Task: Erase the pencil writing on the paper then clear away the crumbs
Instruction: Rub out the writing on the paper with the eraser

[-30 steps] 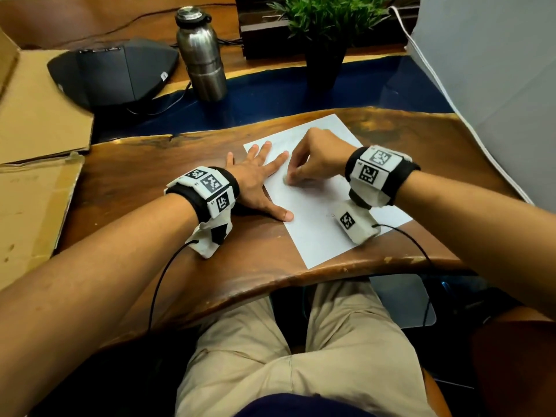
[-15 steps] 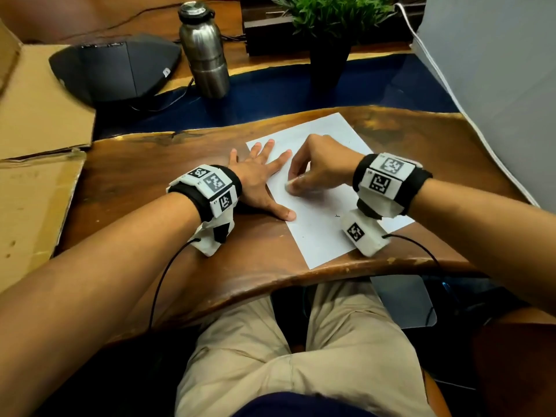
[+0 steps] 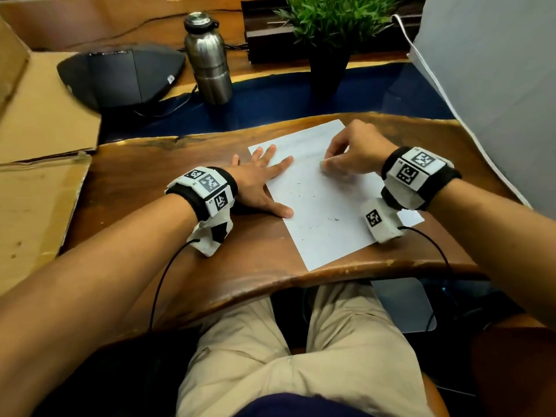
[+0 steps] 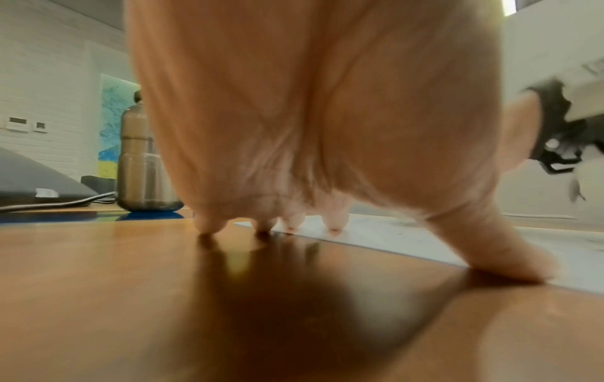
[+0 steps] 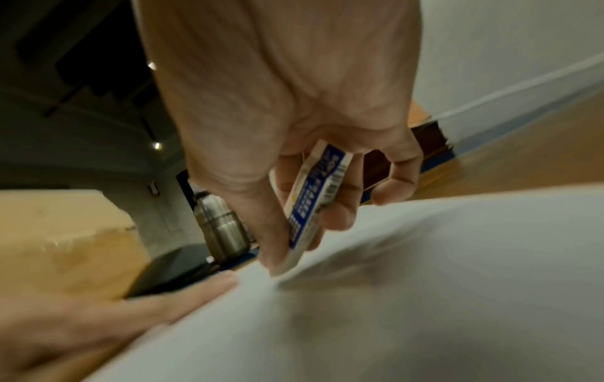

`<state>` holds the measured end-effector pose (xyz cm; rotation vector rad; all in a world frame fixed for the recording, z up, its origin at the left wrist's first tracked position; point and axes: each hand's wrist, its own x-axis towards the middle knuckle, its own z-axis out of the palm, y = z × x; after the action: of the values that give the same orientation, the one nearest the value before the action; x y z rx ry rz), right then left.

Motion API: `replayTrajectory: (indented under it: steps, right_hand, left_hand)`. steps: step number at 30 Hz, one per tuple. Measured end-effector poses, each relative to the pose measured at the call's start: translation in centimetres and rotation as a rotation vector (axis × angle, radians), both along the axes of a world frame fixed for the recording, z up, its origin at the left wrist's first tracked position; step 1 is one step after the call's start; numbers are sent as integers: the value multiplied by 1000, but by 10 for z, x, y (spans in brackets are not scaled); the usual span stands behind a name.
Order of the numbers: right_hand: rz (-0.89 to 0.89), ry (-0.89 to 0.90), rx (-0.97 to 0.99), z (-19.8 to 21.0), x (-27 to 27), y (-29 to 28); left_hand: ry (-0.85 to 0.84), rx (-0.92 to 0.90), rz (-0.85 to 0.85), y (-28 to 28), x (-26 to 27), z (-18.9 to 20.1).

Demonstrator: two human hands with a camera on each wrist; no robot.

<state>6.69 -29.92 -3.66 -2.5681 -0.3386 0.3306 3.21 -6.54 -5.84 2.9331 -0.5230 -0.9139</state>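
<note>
A white sheet of paper (image 3: 325,212) lies on the wooden desk (image 3: 156,188), tilted, with small dark eraser crumbs (image 3: 332,219) scattered over its middle. My left hand (image 3: 258,182) lies flat with fingers spread on the paper's left edge, holding it down; the left wrist view shows its fingertips (image 4: 333,224) on the sheet (image 4: 425,237). My right hand (image 3: 352,158) pinches a white eraser in a blue sleeve (image 5: 314,201), and the eraser's tip presses on the paper (image 5: 425,284) near the top. The right hand is blurred.
Behind the desk stand a steel bottle (image 3: 207,58), a dark wedge-shaped device (image 3: 126,73) and a potted plant (image 3: 334,31). Cardboard (image 3: 33,164) lies at the left. A white panel (image 3: 496,85) rises at the right. My knees are under the front edge.
My right hand with the eraser has slid to the right and farther up the paper. More crumbs show on the sheet. The left hand has stayed in place.
</note>
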Motion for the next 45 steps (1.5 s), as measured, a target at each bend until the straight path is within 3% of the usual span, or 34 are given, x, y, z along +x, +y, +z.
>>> replayTrajectory:
  steps: [3, 8, 16, 18, 21, 23, 27, 30, 33, 35, 40, 45]
  right_hand:
    - [-15, 69, -35, -9, 1, -17]
    - [-9, 89, -22, -8, 4, -17]
    - [-14, 125, -38, -6, 6, -15]
    - [-13, 127, -37, -5, 6, -15]
    - [-8, 137, -46, -5, 5, -14]
    - [-6, 130, -51, -5, 6, -14]
    - [-19, 119, -58, -4, 6, -14]
    - [-15, 108, -67, -4, 5, -13]
    - [-9, 126, -121, 3, 7, -9]
    - [34, 74, -150, 7, 8, 0]
    - [247, 36, -71, 6, 3, 48]
    - [213, 2, -32, -4, 10, 72]
  left_hand:
    - [-33, 3, -29, 9, 1, 2]
    - [-233, 64, -118, 11, -13, 5]
    - [22, -153, -389, -36, -73, 1]
    - [-21, -156, -284, -30, -63, 6]
    - [-58, -23, -74, -17, -49, 5]
    - [-13, -8, -99, -24, -57, -3]
    - [132, -194, -323, -55, -74, -4]
    - [77, -295, -147, -39, -43, 10]
    - [-61, -187, 21, -6, -8, 16]
    - [-48, -67, -3, 7, 2, 9]
    - [-26, -28, 6, 8, 2, -3]
    - [-28, -8, 11, 7, 2, -3]
